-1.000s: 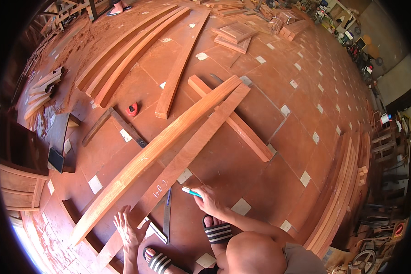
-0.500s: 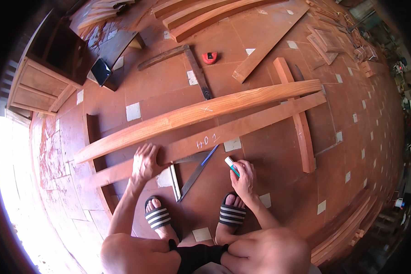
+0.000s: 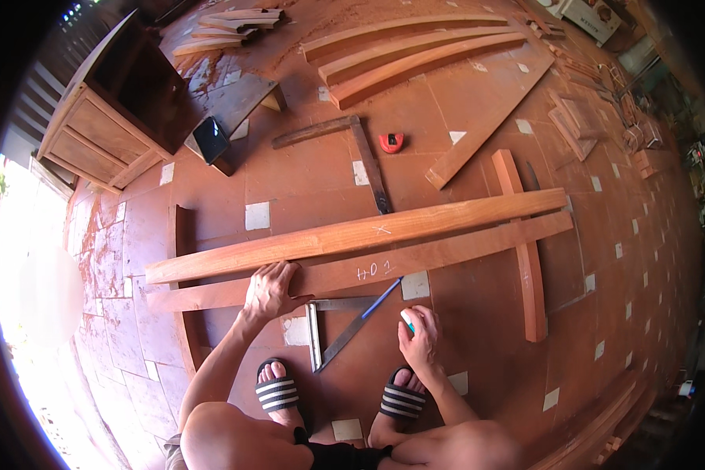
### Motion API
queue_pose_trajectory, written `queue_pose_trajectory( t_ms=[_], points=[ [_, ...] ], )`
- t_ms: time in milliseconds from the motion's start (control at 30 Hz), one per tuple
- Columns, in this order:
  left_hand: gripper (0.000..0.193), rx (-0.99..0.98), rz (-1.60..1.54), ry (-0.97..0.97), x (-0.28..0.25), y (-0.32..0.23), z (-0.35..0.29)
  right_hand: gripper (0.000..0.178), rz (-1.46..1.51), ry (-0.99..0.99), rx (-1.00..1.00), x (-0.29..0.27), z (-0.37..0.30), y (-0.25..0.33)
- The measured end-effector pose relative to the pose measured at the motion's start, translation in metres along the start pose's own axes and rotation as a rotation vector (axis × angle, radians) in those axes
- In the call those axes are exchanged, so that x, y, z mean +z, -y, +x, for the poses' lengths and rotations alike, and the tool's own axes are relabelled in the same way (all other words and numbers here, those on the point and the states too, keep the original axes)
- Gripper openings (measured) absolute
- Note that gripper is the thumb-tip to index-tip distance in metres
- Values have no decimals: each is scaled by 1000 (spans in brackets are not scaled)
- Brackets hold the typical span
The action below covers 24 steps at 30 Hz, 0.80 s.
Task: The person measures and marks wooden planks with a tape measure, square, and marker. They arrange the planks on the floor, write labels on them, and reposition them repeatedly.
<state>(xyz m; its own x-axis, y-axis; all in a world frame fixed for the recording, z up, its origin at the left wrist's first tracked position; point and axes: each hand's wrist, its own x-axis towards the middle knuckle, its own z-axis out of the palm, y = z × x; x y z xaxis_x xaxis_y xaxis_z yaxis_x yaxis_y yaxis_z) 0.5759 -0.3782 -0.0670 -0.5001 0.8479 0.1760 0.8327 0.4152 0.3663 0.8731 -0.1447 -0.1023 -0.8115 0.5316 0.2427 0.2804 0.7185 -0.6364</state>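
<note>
My left hand (image 3: pixel 271 291) is closed over the nearer wooden beam (image 3: pixel 337 276), which bears white chalk marks on its face. Just beyond it and almost parallel lies a second, slightly curved beam (image 3: pixel 290 249) with a chalk cross. In my right hand (image 3: pixel 421 341), held low over the floor, is a small white and teal stick (image 3: pixel 408 321), mostly hidden by the fingers. Between the hands, a metal try square (image 3: pixel 315 337) rests on the floor beside a dark blade (image 3: pixel 341 338) and a slim blue stick (image 3: pixel 384 296).
Both beams lie across two crosspieces, a left one (image 3: pixel 182 329) and a right one (image 3: pixel 531 294). Beyond are a dark L-shaped square (image 3: pixel 370 160), a red tape measure (image 3: pixel 392 142), a plank (image 3: pixel 486 129) and curved beams (image 3: pixel 431 70). A cabinet (image 3: pixel 102 133) stands far left, near a phone (image 3: pixel 210 139).
The nearer beam's left part has swung away from me with my left hand, narrowing the gap to the far beam. My right hand still holds the stick. The whole view has shifted.
</note>
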Motion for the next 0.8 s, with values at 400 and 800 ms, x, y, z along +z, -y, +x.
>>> queue_pose_trajectory(
  t_ms=[400, 800],
  points=[
    [73, -66, 47, 38, 5, -4, -1, 84, -410, 197, -100, -44, 138, -24],
    [71, -23, -54, 85, 13, -18, -58, 77, -424, 293, 6, -40, 76, -34]
  ],
)
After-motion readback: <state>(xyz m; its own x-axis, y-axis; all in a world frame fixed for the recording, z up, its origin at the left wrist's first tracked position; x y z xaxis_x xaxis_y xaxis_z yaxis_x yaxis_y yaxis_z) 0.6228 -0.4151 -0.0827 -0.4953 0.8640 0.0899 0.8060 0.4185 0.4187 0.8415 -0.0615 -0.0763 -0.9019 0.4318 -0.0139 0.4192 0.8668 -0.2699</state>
